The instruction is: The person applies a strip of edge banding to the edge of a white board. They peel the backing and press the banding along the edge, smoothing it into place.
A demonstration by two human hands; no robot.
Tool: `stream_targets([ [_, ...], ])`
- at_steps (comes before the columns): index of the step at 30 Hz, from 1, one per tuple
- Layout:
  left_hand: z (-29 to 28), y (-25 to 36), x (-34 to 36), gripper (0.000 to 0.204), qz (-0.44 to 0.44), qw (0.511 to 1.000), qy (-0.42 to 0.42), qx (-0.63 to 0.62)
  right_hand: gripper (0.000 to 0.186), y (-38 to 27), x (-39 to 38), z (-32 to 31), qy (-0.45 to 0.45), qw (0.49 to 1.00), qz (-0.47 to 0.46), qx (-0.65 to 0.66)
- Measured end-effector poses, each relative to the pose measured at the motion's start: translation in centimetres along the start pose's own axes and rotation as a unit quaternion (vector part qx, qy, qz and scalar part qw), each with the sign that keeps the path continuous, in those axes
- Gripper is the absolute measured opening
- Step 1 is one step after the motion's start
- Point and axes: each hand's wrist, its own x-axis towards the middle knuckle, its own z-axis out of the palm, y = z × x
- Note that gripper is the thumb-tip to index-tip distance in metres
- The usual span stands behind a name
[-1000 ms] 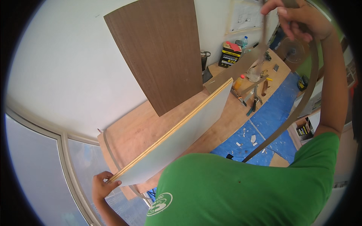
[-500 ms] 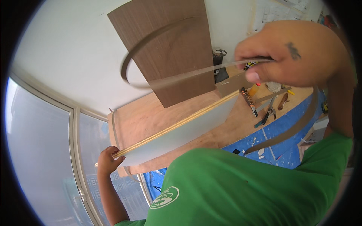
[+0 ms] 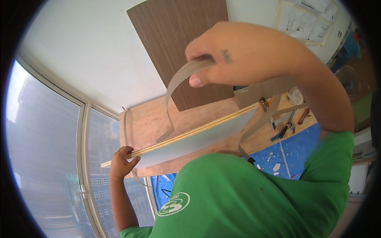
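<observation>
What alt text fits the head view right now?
The right hand holds a brown strip over a bench, while the left hand grips a pale board near its left end. Tools lie at the right; a brown panel stands behind.

The board (image 3: 202,139) is showing blue-grey with a yellow edge (image 3: 206,126); above it, a strip (image 3: 179,78) is looking grey-brown; behind it, a panel (image 3: 178,43) is displaying brown wood grain.
</observation>
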Motion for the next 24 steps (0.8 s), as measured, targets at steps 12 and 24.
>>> stream_targets([
  [12, -0.4, 1.3, 0.1, 0.053, -0.004, 0.996, -0.084, 0.004, 0.043, 3.7, 2.0, 11.7, -0.189, 0.973, -0.006, 0.129],
  [24, 6.7, 11.5, 8.6, 0.077, 0.241, 0.946, -0.155, -0.149, 0.06, 5.2, 1.2, 17.8, -0.229, 0.945, 0.025, 0.23],
])
